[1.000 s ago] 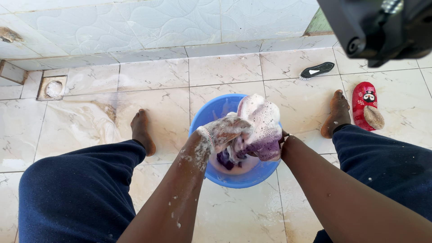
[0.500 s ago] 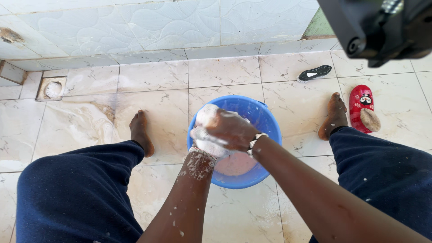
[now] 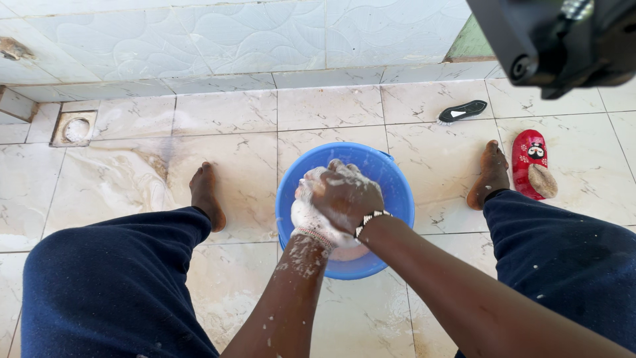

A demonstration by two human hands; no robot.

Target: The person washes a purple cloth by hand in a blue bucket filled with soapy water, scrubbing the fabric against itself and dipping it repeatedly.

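Grip: right hand (image 3: 344,193) is clamping over left hand (image 3: 311,215), both closing on sudsy cloth (image 3: 306,219) (mostly hidden) | cloth is being held over blue basin (image 3: 397,192) so suds drip inside | brush (image 3: 462,111), red slipper (image 3: 535,163) are lying on floor (image 3: 225,119) nearby

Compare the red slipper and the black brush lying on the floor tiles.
The red slipper is bright red with a printed face and a tan lump in its opening; the black brush is dark with a white mark. The slipper lies lengthwise beside the person's right foot; the brush lies slanted, nearer the wall. The slipper looks bigger. Both rest on the floor, untouched.
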